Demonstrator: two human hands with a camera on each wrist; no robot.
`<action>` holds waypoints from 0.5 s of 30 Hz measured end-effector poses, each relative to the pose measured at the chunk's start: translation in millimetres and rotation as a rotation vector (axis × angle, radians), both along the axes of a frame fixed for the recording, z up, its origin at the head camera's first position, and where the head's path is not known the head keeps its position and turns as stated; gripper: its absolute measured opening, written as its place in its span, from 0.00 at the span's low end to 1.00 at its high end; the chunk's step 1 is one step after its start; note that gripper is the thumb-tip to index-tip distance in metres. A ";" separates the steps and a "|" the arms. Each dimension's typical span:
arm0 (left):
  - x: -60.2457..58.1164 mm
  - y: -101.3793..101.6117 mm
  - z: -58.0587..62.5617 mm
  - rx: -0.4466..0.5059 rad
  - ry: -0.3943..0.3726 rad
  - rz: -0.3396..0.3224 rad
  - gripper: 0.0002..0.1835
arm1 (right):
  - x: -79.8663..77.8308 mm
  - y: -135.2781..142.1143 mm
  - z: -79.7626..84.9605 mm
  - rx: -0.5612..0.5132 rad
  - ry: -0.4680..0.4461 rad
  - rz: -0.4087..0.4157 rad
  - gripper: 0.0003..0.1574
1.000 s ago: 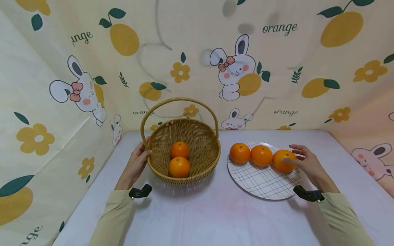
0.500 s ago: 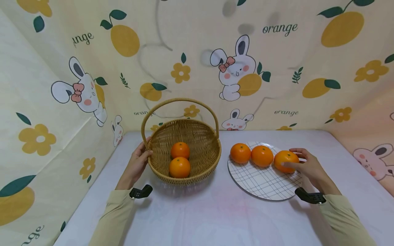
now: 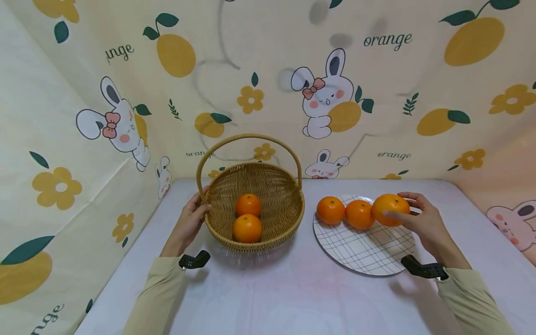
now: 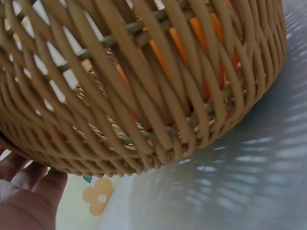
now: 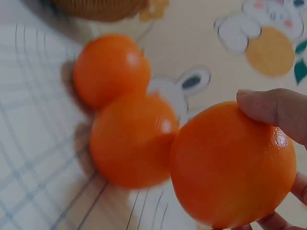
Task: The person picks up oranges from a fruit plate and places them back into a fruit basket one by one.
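Here the right hand grips the rightmost orange

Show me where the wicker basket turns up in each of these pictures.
Head: the basket is just left of centre.
Left wrist: its weave fills most of the upper picture.
Right wrist: its curved side is cut off by the top edge, left of centre.
Shared landmark: the flower-printed cloth.

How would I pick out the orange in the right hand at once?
On the white table, right of the wicker basket, sits a round checked plate. Two oranges rest toward its far side. To their right, in the right hand, is the held orange, the only one being gripped.
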State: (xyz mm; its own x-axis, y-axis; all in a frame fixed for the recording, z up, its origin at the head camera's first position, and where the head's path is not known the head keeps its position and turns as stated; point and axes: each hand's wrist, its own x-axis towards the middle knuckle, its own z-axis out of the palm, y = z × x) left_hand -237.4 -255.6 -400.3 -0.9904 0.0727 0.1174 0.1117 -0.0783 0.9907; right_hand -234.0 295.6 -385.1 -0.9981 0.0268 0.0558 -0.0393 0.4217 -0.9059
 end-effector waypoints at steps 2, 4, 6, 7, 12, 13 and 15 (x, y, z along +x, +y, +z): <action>-0.6 0.3 0.4 0.004 -0.004 -0.004 0.33 | 2.7 -8.2 8.4 -0.010 0.023 0.028 0.41; -0.8 0.6 0.7 0.012 -0.008 -0.004 0.33 | 5.5 -18.1 17.8 -0.019 0.037 0.059 0.39; -0.9 0.5 0.5 0.021 -0.010 -0.006 0.33 | 8.7 -28.8 27.5 -0.026 0.050 0.093 0.37; -1.1 0.4 0.4 0.025 -0.010 -0.007 0.33 | 10.1 -34.6 32.2 -0.030 0.057 0.110 0.37; -1.0 0.1 -0.1 0.030 -0.001 -0.011 0.33 | 17.1 -66.1 53.7 -0.045 0.066 0.183 0.39; -1.1 0.1 -0.1 0.031 0.001 -0.013 0.33 | 18.2 -72.8 57.6 -0.049 0.066 0.203 0.39; -1.2 0.0 0.0 0.029 0.004 -0.013 0.33 | 19.8 -86.2 65.2 -0.065 0.062 0.242 0.40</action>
State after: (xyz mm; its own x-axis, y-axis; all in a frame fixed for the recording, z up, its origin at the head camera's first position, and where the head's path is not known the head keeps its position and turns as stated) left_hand -238.5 -255.5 -400.3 -0.9889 0.0816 0.1240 0.1149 -0.1084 0.9874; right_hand -214.2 209.4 -320.0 -0.9705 -0.2069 0.1235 -0.1887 0.3337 -0.9236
